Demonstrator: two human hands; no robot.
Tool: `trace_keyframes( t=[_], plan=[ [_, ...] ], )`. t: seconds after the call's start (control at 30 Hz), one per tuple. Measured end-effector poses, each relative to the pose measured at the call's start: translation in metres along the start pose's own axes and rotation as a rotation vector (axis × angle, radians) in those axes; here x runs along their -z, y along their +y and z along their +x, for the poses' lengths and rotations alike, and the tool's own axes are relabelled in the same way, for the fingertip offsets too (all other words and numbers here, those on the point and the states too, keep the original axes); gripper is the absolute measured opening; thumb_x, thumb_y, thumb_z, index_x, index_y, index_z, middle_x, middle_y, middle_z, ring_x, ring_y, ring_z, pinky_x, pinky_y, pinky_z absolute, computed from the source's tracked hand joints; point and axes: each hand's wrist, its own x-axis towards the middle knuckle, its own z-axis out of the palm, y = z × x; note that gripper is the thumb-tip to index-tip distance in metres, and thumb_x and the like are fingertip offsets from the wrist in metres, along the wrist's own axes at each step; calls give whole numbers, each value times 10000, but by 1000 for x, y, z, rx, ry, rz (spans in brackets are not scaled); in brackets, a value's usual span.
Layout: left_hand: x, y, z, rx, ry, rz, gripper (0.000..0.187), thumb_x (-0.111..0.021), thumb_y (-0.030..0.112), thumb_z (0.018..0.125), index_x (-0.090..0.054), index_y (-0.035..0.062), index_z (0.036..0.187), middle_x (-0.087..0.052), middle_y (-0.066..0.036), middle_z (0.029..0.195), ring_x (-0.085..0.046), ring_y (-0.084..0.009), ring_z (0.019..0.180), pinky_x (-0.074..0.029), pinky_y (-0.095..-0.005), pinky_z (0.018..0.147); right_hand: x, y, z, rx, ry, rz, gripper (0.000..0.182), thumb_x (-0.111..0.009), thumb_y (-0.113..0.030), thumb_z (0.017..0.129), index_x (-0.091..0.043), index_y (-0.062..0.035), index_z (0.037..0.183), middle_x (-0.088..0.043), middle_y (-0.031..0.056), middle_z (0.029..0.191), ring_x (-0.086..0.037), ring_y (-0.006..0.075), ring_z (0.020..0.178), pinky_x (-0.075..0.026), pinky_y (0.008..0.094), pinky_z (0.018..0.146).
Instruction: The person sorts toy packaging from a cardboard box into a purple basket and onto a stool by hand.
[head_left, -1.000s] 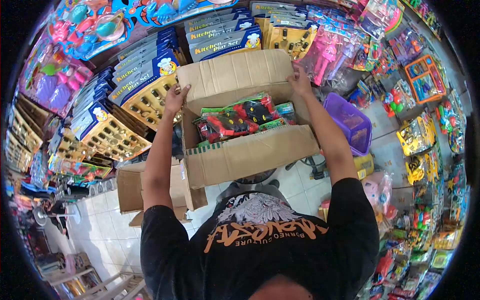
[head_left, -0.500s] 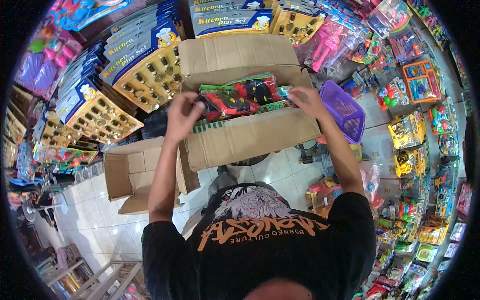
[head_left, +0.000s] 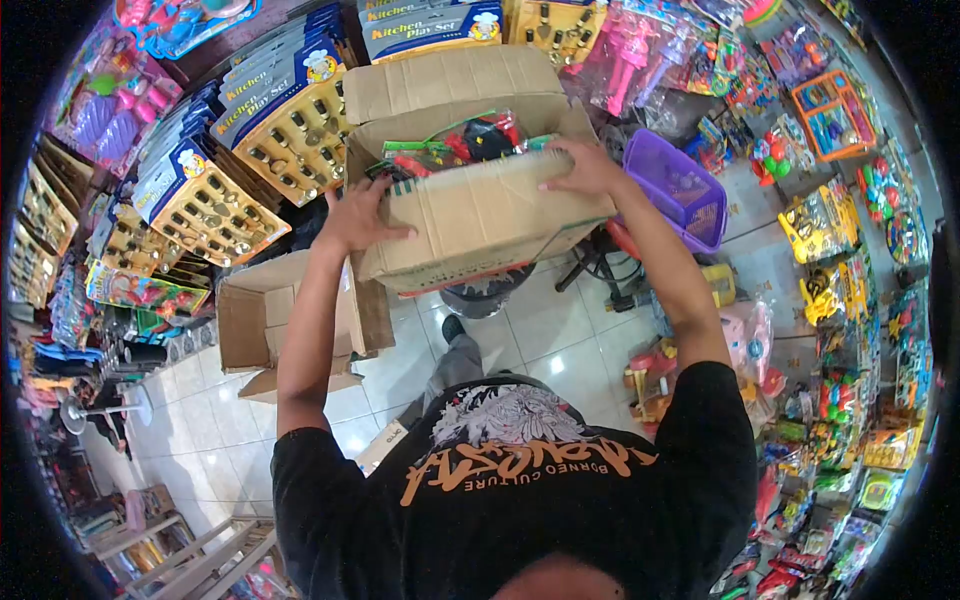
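Observation:
In the head view, an opened cardboard box (head_left: 475, 215) stands in front of me, its near flap hanging towards me and its far flap raised. My left hand (head_left: 356, 214) grips its near left corner, fingers over the edge and thumb against the near flap. At the near right corner, my right hand (head_left: 586, 170) holds the box the same way, thumb on the near flap. Inside lie plastic-wrapped toy packs (head_left: 470, 140) in red, black and green, partly hidden by the near flap.
A smaller open cardboard box (head_left: 285, 320) is below to the left. Right of the large box sits a purple plastic basket (head_left: 680, 190). Kitchen play set packs (head_left: 290, 130) line the back and left; bagged toys (head_left: 825, 225) hang on the right. A black stool (head_left: 488, 292) is underneath.
Both hands have come down from above the toy packs onto the box's near corners. More of the box's near side shows, and the packs are more covered. The view has shifted a little.

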Motion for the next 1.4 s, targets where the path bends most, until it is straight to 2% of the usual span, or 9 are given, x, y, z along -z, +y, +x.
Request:
trace_keyframes(
  t=[0.1, 0.13, 0.27, 0.4, 0.6, 0.7, 1.07, 1.2, 1.4],
  plan=[
    [23, 12, -11, -13, 83, 55, 781, -733, 531, 587, -486, 159, 1228, -502, -101, 1245, -513, -289, 1102, -248, -616, 919, 20, -12, -15, 87, 191, -112, 639, -784, -437, 597, -574, -105, 1100, -595, 116, 1053, -573, 288, 983, -454, 375, 827],
    [30, 16, -20, -107, 207, 95, 621, -715, 446, 661, -526, 138, 1166, -579, -106, 1123, -586, -293, 947, -389, -527, 827, 26, -14, -22, 105, 257, -85, 566, -779, -400, 621, -587, -90, 1055, -595, 113, 1020, -586, 274, 946, -463, 361, 795],
    [58, 46, -62, -78, 279, 21, 354, -682, 321, 732, -625, 109, 1010, -637, -144, 756, -609, -333, 722, -487, -397, 622, 53, -32, -59, 158, 324, 28, 354, -770, -248, 673, -585, -38, 888, -593, 99, 849, -600, 234, 794, -468, 317, 691],
    [56, 60, -104, -114, 135, -19, 236, -648, 206, 759, -662, 112, 975, -631, -170, 779, -597, -347, 699, -483, -413, 638, 72, -42, -102, 75, 118, 63, 316, -766, -177, 671, -546, -15, 829, -575, 94, 747, -580, 236, 728, -454, 321, 668],
    [20, 77, -150, -297, 86, -369, 436, -643, 39, 690, -577, 71, 1120, -592, -166, 1075, -563, -343, 951, -452, -381, 850, 49, -20, -162, 213, 277, 38, 269, -737, -98, 633, -527, -30, 785, -564, 124, 822, -562, 286, 747, -440, 345, 628],
    [-1, 77, -162, -288, 7, -383, 566, -663, 25, 660, -507, 81, 1201, -498, -147, 1208, -465, -337, 1111, -379, -370, 960, 22, -1, -188, 0, 184, 95, 279, -727, -54, 598, -493, -39, 748, -550, 112, 843, -558, 302, 790, -445, 351, 651],
    [-42, 84, -144, -104, 135, -91, 600, -743, 257, 655, -507, 158, 1198, -429, -100, 1222, -381, -295, 1169, -306, -460, 926, -3, -20, -190, 191, 279, -5, 355, -769, -268, 657, -569, -87, 887, -470, 113, 1179, -417, 310, 1126, -322, 425, 924],
    [-44, 79, -114, -126, 241, -48, 561, -730, 262, 671, -514, 160, 1178, -455, -81, 1198, -418, -286, 1134, -316, -457, 893, -20, -24, -157, 144, 352, -11, 385, -700, -319, 725, -583, -111, 1026, -489, 82, 1160, -429, 279, 1122, -298, 429, 921],
    [-41, 78, -91, -102, 220, -147, 416, -697, 287, 730, -568, 117, 1087, -578, -71, 1015, -538, -277, 959, -351, -426, 850, -20, -39, -127, 108, 311, -12, 308, -651, -325, 770, -595, -118, 990, -536, 62, 1006, -492, 237, 1014, -301, 399, 875]
  ],
)
